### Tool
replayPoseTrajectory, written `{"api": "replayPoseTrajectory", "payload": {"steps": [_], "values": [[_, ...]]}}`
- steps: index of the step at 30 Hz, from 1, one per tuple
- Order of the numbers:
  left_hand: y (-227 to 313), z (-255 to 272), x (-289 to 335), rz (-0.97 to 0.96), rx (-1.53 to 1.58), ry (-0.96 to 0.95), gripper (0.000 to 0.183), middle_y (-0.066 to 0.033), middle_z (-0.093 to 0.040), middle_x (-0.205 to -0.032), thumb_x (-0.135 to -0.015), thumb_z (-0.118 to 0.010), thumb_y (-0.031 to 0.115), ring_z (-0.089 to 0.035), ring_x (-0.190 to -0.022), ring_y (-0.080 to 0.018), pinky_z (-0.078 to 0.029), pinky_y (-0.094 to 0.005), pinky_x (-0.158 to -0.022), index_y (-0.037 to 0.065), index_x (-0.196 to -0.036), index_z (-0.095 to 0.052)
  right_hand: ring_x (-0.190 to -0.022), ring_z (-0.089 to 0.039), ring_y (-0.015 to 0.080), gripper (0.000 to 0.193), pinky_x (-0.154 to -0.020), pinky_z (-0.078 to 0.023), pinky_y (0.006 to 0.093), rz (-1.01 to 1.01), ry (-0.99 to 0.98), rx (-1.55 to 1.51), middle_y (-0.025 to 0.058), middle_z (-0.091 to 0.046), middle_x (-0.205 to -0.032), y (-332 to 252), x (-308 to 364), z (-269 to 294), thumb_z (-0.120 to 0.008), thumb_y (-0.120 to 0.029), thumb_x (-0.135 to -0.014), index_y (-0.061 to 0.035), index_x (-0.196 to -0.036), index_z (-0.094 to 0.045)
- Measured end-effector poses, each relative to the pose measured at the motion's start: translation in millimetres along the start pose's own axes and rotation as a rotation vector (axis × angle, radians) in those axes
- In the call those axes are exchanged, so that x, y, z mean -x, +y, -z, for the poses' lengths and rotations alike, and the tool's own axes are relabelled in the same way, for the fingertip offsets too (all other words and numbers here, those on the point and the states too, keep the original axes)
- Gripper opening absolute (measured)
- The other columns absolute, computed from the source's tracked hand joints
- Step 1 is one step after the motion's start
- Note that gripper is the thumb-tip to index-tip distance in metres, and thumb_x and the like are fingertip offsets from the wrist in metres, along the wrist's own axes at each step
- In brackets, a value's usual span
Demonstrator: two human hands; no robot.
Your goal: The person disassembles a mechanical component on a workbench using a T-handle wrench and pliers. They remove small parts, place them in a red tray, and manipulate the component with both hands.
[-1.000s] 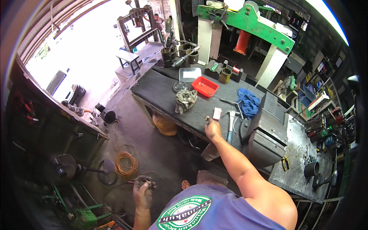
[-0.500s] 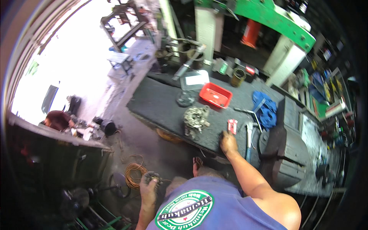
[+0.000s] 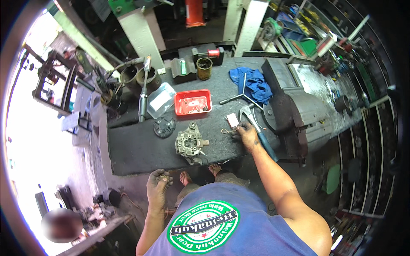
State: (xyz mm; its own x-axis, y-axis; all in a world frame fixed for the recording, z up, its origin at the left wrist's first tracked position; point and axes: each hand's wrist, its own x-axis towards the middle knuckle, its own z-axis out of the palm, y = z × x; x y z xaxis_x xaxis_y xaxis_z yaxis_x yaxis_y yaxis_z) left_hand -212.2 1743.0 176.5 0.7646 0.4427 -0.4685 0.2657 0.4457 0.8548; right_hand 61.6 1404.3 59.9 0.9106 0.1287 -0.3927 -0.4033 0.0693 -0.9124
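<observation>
My right hand is over the dark bench with its fingers pinched together. A thin looped wire sticks out from the fingertips, beside a small red and white packet. My left hand is held in front of the bench edge, fingers curled around something small and brassy, too small to make out. An alternator stands on the bench between my hands, its open face with bolts and a connector showing. Behind it lies a round black slotted cover.
Behind the alternator are a red tray holding small parts, a clear plastic lid and a rusty can. To the right lie a hammer, a T-handle wrench, a blue cloth and a large vise.
My view has swung so the bench is squarer ahead. My right hand now meets the packet, with the wire loop showing at its fingers. The left hand stays curled, closer to the bench.
</observation>
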Motion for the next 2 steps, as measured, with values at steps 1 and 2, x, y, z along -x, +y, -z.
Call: {"api": "replayPoseTrajectory", "payload": {"steps": [1,2], "values": [[8.5,5.5,-8.9,0.013,-0.025,-0.034,0.033,-0.0076,-0.072,-0.114,-0.099,-0.069,0.005,-0.071,-0.096,-0.0184,-0.061,-0.0341,-0.085,0.005,-0.132,-0.062,-0.084,-0.078,0.0242,0.023,-0.074,-0.067,0.0346,-0.05,0.044,-0.143,0.0186,-0.076,-0.106,-0.2,1.7,-2.9,-0.064,-0.009,-0.106,0.0042,-0.124,-0.06],[15.0,8.8,-18.3,0.004,-0.03,-0.068,0.033,-0.0076,-0.072,-0.114,-0.099,-0.069,0.005,-0.071,-0.096,-0.0184,-0.061,-0.0341,-0.085,0.005,-0.132,-0.062,-0.085,-0.078,0.0248,0.026,-0.074,-0.067,0.0347,-0.045,0.054,-0.222,0.019,-0.076,-0.108,-0.6,2.4,-5.1,-0.064,-0.009,-0.106,0.0039,-0.129,-0.057]]}}
